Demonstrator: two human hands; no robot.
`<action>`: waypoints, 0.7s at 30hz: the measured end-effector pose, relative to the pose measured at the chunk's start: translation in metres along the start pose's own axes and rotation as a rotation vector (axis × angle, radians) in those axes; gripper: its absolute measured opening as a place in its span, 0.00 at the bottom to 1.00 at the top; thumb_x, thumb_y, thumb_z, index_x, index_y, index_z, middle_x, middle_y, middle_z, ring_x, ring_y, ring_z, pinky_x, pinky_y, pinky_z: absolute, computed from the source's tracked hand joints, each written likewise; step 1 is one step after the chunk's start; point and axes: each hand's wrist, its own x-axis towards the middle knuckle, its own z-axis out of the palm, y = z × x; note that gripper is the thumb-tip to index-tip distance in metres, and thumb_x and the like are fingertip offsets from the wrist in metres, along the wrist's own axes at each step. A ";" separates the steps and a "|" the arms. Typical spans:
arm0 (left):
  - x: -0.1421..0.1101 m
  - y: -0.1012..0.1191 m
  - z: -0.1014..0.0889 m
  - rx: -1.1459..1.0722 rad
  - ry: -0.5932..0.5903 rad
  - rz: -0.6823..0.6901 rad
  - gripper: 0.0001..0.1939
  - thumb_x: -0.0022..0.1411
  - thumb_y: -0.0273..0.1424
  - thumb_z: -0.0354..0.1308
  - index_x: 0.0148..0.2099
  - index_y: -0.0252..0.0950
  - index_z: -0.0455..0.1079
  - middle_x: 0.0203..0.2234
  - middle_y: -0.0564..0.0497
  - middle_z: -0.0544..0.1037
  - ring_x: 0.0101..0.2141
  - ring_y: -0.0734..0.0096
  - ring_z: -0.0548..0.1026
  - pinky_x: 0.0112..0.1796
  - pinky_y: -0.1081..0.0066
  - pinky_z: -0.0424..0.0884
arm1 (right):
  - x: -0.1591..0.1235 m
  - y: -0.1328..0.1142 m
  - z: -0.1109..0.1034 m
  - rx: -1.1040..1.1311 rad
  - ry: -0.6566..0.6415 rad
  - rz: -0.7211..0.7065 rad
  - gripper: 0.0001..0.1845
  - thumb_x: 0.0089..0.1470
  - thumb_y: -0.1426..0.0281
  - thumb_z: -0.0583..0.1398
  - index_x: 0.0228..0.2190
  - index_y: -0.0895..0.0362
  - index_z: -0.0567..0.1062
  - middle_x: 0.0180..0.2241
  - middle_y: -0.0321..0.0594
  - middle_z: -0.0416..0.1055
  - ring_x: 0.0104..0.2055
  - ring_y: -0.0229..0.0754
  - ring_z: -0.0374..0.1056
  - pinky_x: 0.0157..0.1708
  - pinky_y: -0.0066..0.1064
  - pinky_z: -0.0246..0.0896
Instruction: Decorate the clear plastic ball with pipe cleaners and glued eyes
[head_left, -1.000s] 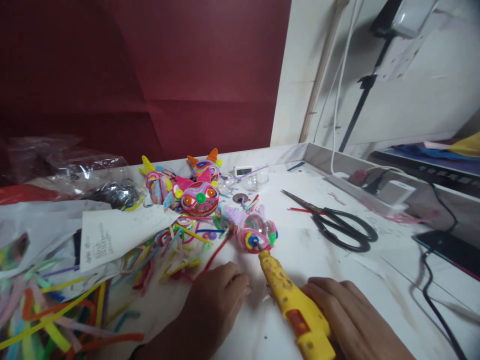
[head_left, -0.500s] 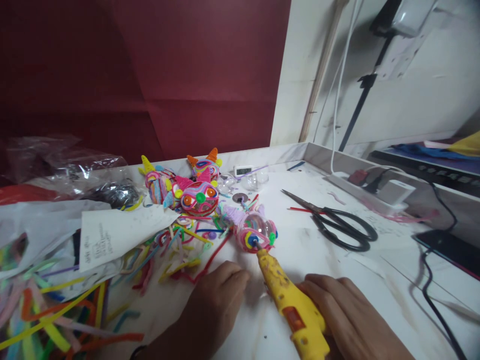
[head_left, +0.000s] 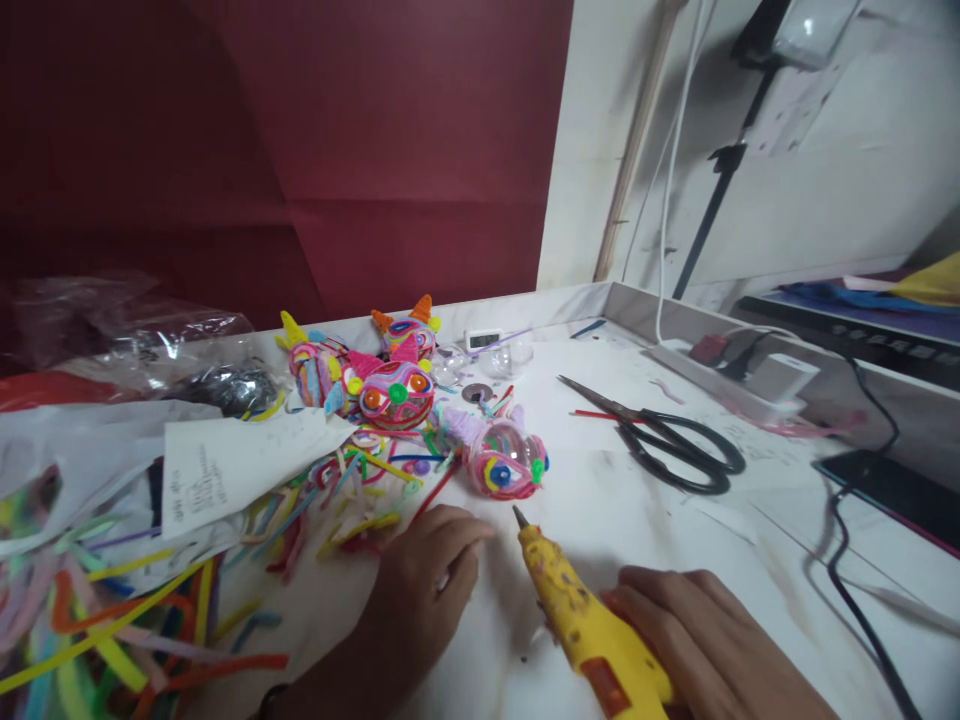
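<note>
My right hand (head_left: 712,640) grips a yellow hot glue gun (head_left: 592,620), its metal nozzle pointing up and left. The nozzle tip is apart from a round craft animal head (head_left: 508,462) on the table, made of a clear ball wrapped in pink pipe cleaners. This head has a blue-and-yellow eye, a green nose and lilac ears. Just below and left of it my left hand (head_left: 431,575) stays low over the table with fingers curled together. Whatever those fingers may hold is hidden.
Finished craft heads (head_left: 397,393) stand behind. Loose pipe cleaners (head_left: 112,640) and a paper cone with handwriting (head_left: 247,455) cover the left. Black-handled scissors (head_left: 660,435) lie to the right, near a power strip (head_left: 739,385), a phone (head_left: 892,495) and a black cable (head_left: 847,590).
The glue gun's nozzle has drawn back from the craft head's eye, down toward me. My left hand has shifted slightly left and up. The head stays on the table.
</note>
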 end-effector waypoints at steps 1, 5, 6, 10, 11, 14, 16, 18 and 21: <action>0.000 0.000 0.000 0.000 0.004 -0.030 0.09 0.59 0.20 0.53 0.36 0.36 0.72 0.27 0.52 0.78 0.28 0.76 0.77 0.31 0.78 0.73 | -0.001 0.000 0.000 -0.004 0.006 -0.009 0.19 0.65 0.58 0.47 0.43 0.59 0.70 0.32 0.45 0.74 0.30 0.43 0.69 0.28 0.33 0.63; 0.000 -0.002 0.000 -0.053 -0.003 -0.213 0.06 0.60 0.25 0.55 0.35 0.38 0.72 0.24 0.55 0.77 0.24 0.77 0.74 0.26 0.79 0.71 | -0.005 -0.002 -0.002 -0.042 0.010 -0.042 0.20 0.67 0.64 0.42 0.43 0.59 0.70 0.34 0.47 0.75 0.34 0.45 0.70 0.31 0.35 0.62; 0.001 -0.003 0.000 -0.074 -0.004 -0.257 0.05 0.60 0.26 0.55 0.35 0.38 0.73 0.24 0.55 0.76 0.24 0.76 0.74 0.27 0.78 0.71 | -0.005 -0.003 -0.003 -0.047 -0.028 -0.037 0.20 0.67 0.65 0.42 0.43 0.60 0.70 0.34 0.47 0.75 0.35 0.45 0.70 0.32 0.35 0.63; 0.007 0.000 0.000 -0.150 -0.006 -0.373 0.04 0.59 0.30 0.57 0.35 0.38 0.74 0.24 0.54 0.76 0.24 0.76 0.74 0.27 0.77 0.72 | -0.005 -0.004 -0.010 -0.016 -0.283 -0.014 0.18 0.66 0.62 0.47 0.45 0.60 0.70 0.39 0.46 0.74 0.40 0.46 0.70 0.37 0.36 0.64; 0.010 0.001 -0.001 -0.169 -0.013 -0.392 0.05 0.60 0.30 0.57 0.35 0.38 0.74 0.24 0.54 0.76 0.24 0.76 0.74 0.27 0.77 0.71 | -0.006 -0.004 -0.010 -0.007 -0.318 -0.011 0.18 0.65 0.61 0.49 0.45 0.60 0.70 0.39 0.46 0.74 0.39 0.46 0.70 0.37 0.36 0.64; 0.018 0.008 -0.003 -0.226 -0.025 -0.449 0.06 0.60 0.31 0.57 0.35 0.37 0.74 0.23 0.55 0.75 0.22 0.77 0.73 0.25 0.77 0.70 | -0.007 -0.005 -0.008 0.000 -0.346 -0.006 0.19 0.63 0.58 0.53 0.45 0.59 0.71 0.41 0.46 0.74 0.38 0.47 0.70 0.38 0.38 0.66; 0.022 0.010 -0.003 -0.265 -0.019 -0.490 0.06 0.59 0.31 0.58 0.35 0.37 0.75 0.22 0.55 0.74 0.22 0.76 0.73 0.25 0.76 0.70 | -0.006 -0.005 -0.009 -0.004 -0.341 -0.004 0.19 0.62 0.58 0.55 0.46 0.59 0.72 0.41 0.46 0.75 0.39 0.47 0.71 0.38 0.38 0.67; 0.025 0.012 -0.001 -0.313 -0.007 -0.528 0.05 0.57 0.31 0.59 0.34 0.36 0.75 0.21 0.55 0.74 0.22 0.76 0.73 0.25 0.76 0.70 | -0.002 -0.005 -0.014 -0.010 -0.325 -0.017 0.21 0.59 0.57 0.58 0.47 0.59 0.72 0.43 0.47 0.76 0.41 0.48 0.72 0.38 0.38 0.69; 0.029 0.016 0.002 -0.400 0.006 -0.596 0.05 0.55 0.31 0.60 0.34 0.35 0.74 0.20 0.55 0.74 0.21 0.75 0.73 0.24 0.76 0.70 | 0.011 -0.005 -0.030 0.035 -0.287 0.010 0.21 0.55 0.62 0.62 0.49 0.56 0.72 0.47 0.45 0.76 0.45 0.48 0.73 0.42 0.36 0.71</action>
